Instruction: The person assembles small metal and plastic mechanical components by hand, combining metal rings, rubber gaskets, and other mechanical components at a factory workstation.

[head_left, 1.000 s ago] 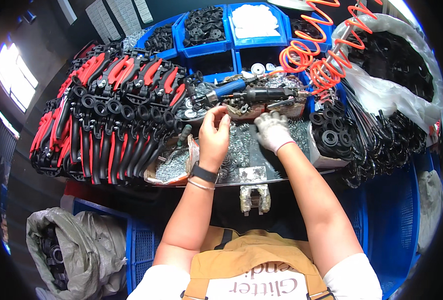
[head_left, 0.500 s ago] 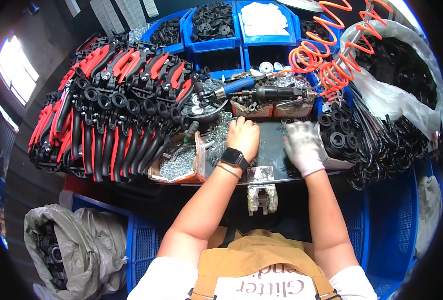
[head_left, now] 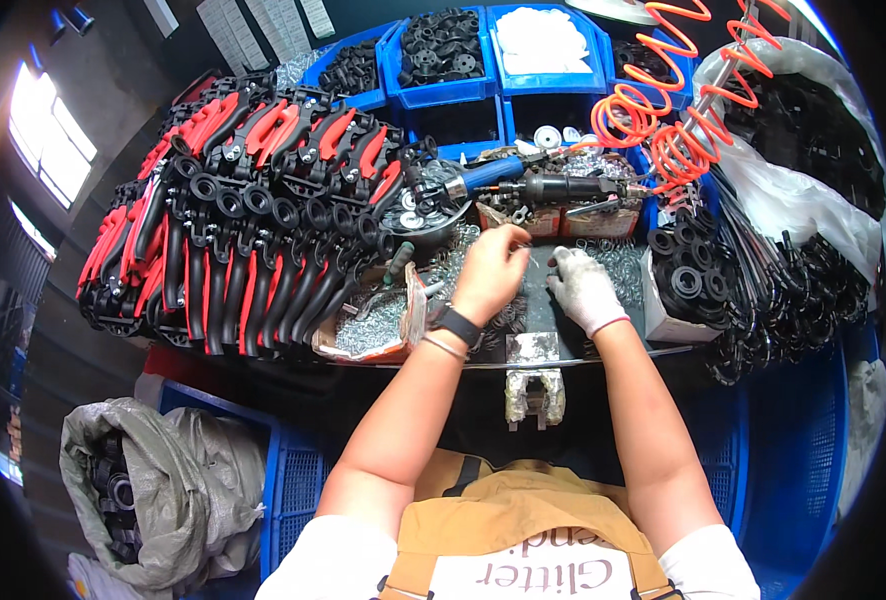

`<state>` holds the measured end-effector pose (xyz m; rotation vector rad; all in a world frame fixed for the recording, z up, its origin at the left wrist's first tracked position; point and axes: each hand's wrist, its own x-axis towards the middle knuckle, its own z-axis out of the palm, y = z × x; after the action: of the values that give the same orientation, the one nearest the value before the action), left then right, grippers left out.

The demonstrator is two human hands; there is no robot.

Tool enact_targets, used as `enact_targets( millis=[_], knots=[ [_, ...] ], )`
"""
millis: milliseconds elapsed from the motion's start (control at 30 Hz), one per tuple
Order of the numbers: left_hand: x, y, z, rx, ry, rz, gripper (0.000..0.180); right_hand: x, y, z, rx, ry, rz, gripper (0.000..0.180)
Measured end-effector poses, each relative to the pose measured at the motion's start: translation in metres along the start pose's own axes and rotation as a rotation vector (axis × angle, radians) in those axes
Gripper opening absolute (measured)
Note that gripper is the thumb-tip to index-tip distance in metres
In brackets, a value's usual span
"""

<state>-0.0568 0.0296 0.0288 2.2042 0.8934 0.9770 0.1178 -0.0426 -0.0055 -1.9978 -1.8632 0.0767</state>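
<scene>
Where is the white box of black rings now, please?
In the head view, the white box of black rings sits right of centre, between the gloved right hand and the bent black rods.

Left grip [head_left: 493, 268] and right grip [head_left: 585, 290], palm sides out of view

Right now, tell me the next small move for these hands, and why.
Probably ease the gloved right hand a little left, toward the bare left hand. Their fingertips are near each other but apart, and the dark bench shows between the hands, so a short sideways move would likely bring them together. I can't tell whether either holds anything.
</scene>
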Motion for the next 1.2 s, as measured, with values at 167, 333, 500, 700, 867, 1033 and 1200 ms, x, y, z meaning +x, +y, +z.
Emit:
enact_targets(
  millis=[167,333,500,700,867,1033,1200],
  knots=[
    [0.008,-0.01,0.021,0.223,0.072,0.133,0.02,-0.008,-0.018,-0.029,-0.253,0.027,0.208,0.033],
    [-0.003,-0.01,0.024,0.894,-0.269,0.229,0.018,-0.034,-0.005,-0.025,-0.514,0.256,0.091,0.041],
    [0.0,-0.008,0.033,0.957,-0.228,0.294,0.018,-0.054,-0.014,-0.026,-0.292,0.182,0.133,0.039],
    [0.02,-0.001,0.044,-0.076,-0.082,0.049,0.018,-0.069,-0.02,-0.032,0.13,-0.262,-0.077,0.037],
    [0.033,0.007,0.002,-0.176,0.226,0.01,0.023,-0.054,-0.009,-0.03,-0.22,0.177,0.066,0.025],
    [0.005,0.011,-0.016,-0.181,0.285,-0.032,0.021,0.005,-0.02,-0.013,-0.128,0.156,-0.11,0.037],
    [-0.032,-0.002,-0.016,-0.185,0.372,-0.024,0.02,0.032,-0.029,0.009,-0.152,0.074,-0.078,0.042]
  ],
)
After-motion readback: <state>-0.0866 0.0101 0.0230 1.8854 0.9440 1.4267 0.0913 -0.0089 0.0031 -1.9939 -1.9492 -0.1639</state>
